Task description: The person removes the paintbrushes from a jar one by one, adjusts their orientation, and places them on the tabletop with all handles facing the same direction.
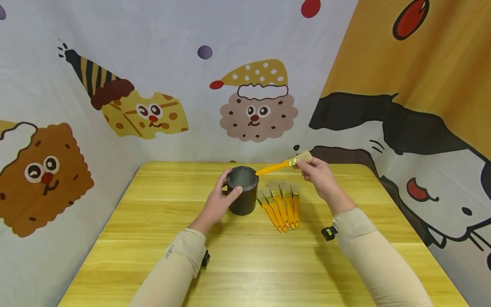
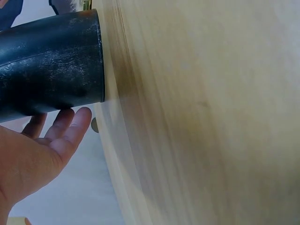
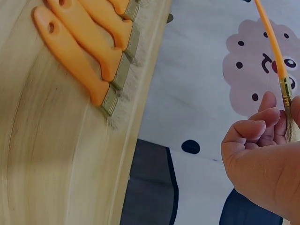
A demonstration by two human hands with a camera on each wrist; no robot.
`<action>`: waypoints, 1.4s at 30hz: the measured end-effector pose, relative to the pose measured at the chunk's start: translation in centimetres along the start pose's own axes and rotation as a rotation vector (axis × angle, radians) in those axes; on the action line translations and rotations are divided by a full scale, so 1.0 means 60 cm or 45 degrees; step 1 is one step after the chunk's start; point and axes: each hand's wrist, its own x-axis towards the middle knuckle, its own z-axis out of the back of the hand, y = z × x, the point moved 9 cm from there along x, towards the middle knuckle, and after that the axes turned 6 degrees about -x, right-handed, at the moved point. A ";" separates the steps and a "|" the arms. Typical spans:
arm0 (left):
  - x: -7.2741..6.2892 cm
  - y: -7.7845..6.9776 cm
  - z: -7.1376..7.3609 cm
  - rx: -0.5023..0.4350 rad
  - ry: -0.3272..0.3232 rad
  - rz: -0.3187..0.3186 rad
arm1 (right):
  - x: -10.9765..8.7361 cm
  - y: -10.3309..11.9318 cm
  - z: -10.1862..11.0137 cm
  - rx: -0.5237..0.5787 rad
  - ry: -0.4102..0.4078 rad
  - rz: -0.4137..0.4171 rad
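Observation:
A black cylindrical pot (image 1: 243, 202) stands upright on the table, its mouth facing up. My left hand (image 1: 217, 202) holds it from the left, thumb on the near side by the rim. In the left wrist view, fingertips touch the pot's dark wall (image 2: 51, 65); the thumb is hidden there. Between its thumb and fingers, my right hand (image 1: 319, 175) pinches a paintbrush (image 1: 275, 167) near its metal band and bristles. The brush's orange handle points left, its tip at the pot's right rim. Several more paintbrushes (image 1: 287, 207) lie fanned out right of the pot, handles toward me.
The wooden table (image 1: 245, 273) extends toward me, and its far edge lies just behind the pot. A printed cloth (image 1: 172, 51) with cartoon figures hangs behind and along the sides.

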 end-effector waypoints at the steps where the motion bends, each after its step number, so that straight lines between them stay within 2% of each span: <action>1: 0.000 0.001 0.000 -0.002 0.001 0.001 | -0.001 -0.001 0.004 0.007 -0.004 0.000; 7: 0.000 0.003 0.000 -0.004 0.003 0.020 | -0.008 -0.013 0.034 0.039 -0.026 0.010; 11: 0.000 0.004 0.000 0.006 0.000 0.029 | -0.016 -0.034 0.056 -0.028 -0.020 -0.018; 13: 0.000 0.003 0.001 0.008 -0.003 0.029 | -0.019 -0.049 0.066 -0.106 -0.009 -0.046; 19: -0.002 0.003 0.003 0.013 -0.009 0.032 | -0.026 -0.108 0.087 -0.474 0.040 -0.183; 23: -0.003 0.005 0.004 0.007 -0.013 0.034 | -0.022 -0.144 0.079 -0.599 0.105 -0.233; 27: -0.004 0.004 0.003 -0.003 -0.014 0.028 | -0.013 -0.164 0.069 -0.679 0.127 -0.223; 31: -0.004 0.004 0.001 -0.002 -0.012 0.023 | 0.001 -0.179 0.064 -0.739 0.092 -0.209; 36: -0.004 0.002 0.000 -0.007 -0.012 0.024 | 0.016 -0.203 0.055 -0.778 0.065 -0.240; 42: -0.003 -0.001 -0.001 0.001 -0.008 0.024 | 0.026 -0.208 0.045 -0.817 0.032 -0.237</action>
